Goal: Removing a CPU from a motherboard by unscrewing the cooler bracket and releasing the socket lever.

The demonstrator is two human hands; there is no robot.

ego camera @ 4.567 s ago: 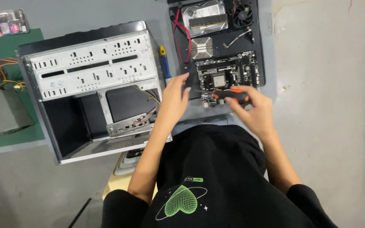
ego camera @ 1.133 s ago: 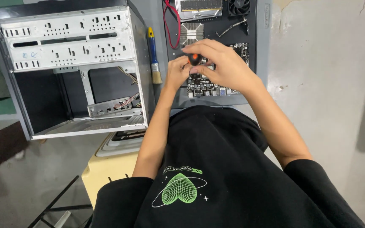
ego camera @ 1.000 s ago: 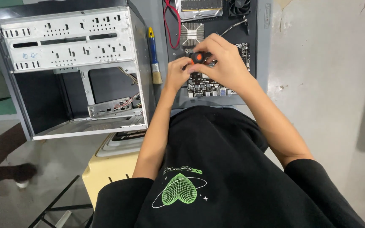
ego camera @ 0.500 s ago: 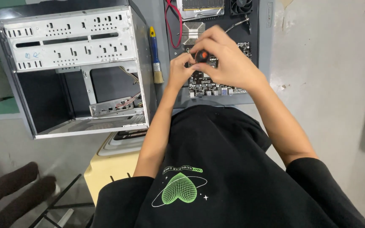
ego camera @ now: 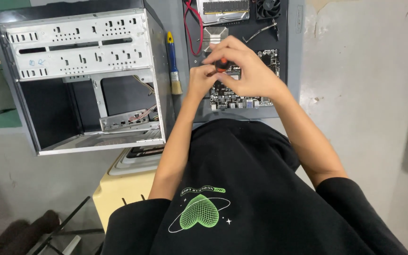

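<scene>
A black motherboard (ego camera: 246, 97) lies on a dark mat on the grey table. My right hand (ego camera: 246, 71) is closed around an orange-and-black screwdriver (ego camera: 221, 63), held upright over the board. My left hand (ego camera: 200, 81) sits just left of it, fingertips pinched against the screwdriver's lower part. Both hands hide the board's middle. A silver heatsink (ego camera: 215, 36) lies just beyond my fingers.
An open empty computer case (ego camera: 86, 75) stands at the left. A yellow-handled brush (ego camera: 173, 63) lies between case and mat. A red cable (ego camera: 192, 29), a drive (ego camera: 225, 9), a fan (ego camera: 271, 6) and a metal bracket (ego camera: 260, 32) lie at the mat's far end.
My hands came from the board's near edge toward its middle and the screwdriver was raised upright. In the last second the hands closed tighter around it. A person's foot passed at lower left.
</scene>
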